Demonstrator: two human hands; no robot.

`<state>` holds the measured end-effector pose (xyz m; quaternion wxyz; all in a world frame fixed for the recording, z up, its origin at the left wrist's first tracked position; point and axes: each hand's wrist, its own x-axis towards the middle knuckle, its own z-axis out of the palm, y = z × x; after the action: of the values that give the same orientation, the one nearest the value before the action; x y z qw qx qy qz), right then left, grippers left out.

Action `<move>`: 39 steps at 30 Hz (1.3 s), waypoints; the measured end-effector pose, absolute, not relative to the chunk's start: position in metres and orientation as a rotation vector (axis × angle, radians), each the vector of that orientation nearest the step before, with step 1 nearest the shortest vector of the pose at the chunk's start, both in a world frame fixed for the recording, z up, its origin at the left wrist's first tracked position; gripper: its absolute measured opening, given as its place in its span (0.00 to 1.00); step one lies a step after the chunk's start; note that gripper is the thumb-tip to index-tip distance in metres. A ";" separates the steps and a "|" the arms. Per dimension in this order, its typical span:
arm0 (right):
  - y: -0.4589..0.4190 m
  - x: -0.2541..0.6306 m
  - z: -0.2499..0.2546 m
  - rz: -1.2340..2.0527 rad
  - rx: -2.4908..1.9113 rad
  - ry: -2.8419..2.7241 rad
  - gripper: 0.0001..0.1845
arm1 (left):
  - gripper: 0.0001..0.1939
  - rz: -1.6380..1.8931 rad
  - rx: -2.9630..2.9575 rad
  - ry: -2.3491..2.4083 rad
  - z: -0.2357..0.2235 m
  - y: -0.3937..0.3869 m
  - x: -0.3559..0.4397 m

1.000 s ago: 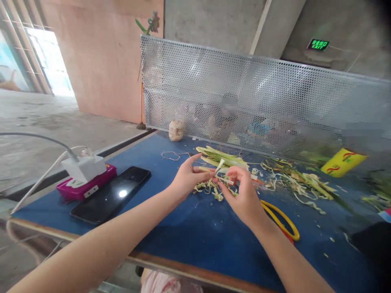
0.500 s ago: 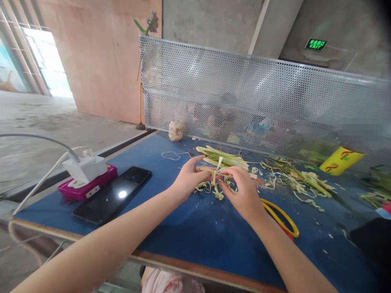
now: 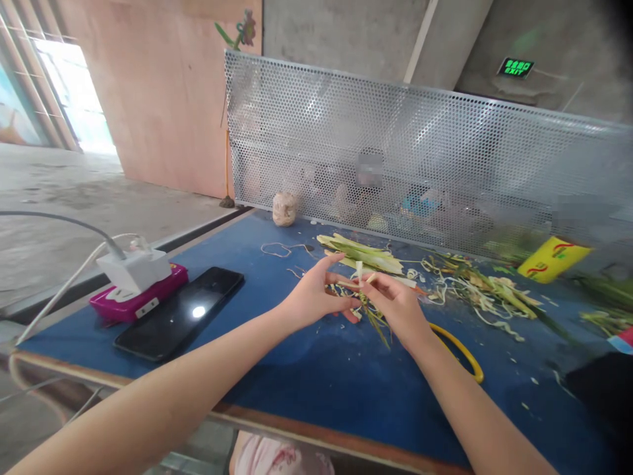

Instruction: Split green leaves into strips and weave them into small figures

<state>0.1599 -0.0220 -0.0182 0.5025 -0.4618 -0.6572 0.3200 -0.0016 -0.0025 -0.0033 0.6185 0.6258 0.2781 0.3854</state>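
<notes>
Over the blue table, both of my hands are closed on pale green plant strips (image 3: 359,269), which look like split leaf or husk. My left hand (image 3: 321,293) grips them from the left, thumb and fingers bent around. My right hand (image 3: 395,303) pinches them from the right, its fingertips close to the left ones. Thin green and yellowish ends hang below the fingers. Behind the hands lies a stack of broad green leaf strips (image 3: 366,254). Yellow scissor-like handles (image 3: 467,356) show partly beside my right wrist.
At left are a black phone (image 3: 180,313) and a magenta power strip (image 3: 116,305) with a white charger (image 3: 133,269). Plant scraps (image 3: 487,290) and a yellow packet (image 3: 554,259) lie right. A perforated metal screen (image 3: 316,138) and a wrapped roundish lump (image 3: 284,210) stand at the back.
The hands have drawn closer together around the strips. My right hand has shifted slightly right, covering more of the yellow handles. The hanging ends now point down to the right.
</notes>
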 end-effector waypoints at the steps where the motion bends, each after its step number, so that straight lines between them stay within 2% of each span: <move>1: -0.021 0.159 -0.020 0.873 -1.088 -1.522 0.12 | 0.44 0.873 1.449 0.629 -0.005 -0.003 -0.001; 5: -0.020 0.157 -0.023 1.109 -1.029 -1.363 0.13 | 0.49 0.838 1.468 0.650 -0.012 -0.004 0.002; 11: -0.023 0.160 -0.015 0.958 -1.048 -1.361 0.10 | 0.45 0.863 1.462 0.666 -0.009 -0.006 0.004; 17: -0.021 0.162 -0.015 1.266 -1.020 -1.240 0.13 | 0.43 0.909 1.515 0.715 -0.006 -0.005 0.001; 21: -0.021 0.163 -0.015 1.234 -1.065 -1.301 0.14 | 0.43 0.882 1.570 0.701 -0.009 -0.004 0.000; 27: -0.022 0.165 -0.014 1.152 -1.136 -1.350 0.14 | 0.45 0.885 1.581 0.698 -0.008 -0.004 0.000; 34: -0.024 0.164 -0.014 1.444 -1.027 -1.149 0.14 | 0.49 0.888 1.630 0.662 -0.008 -0.005 -0.001; 39: -0.022 0.168 -0.013 1.451 -1.014 -1.152 0.13 | 0.52 0.852 1.572 0.654 -0.008 -0.004 -0.001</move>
<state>0.1675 -0.0225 -0.0134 0.4923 -0.4181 -0.4749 0.5978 -0.0009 -0.0040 -0.0077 0.5802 0.6725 0.2796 0.3647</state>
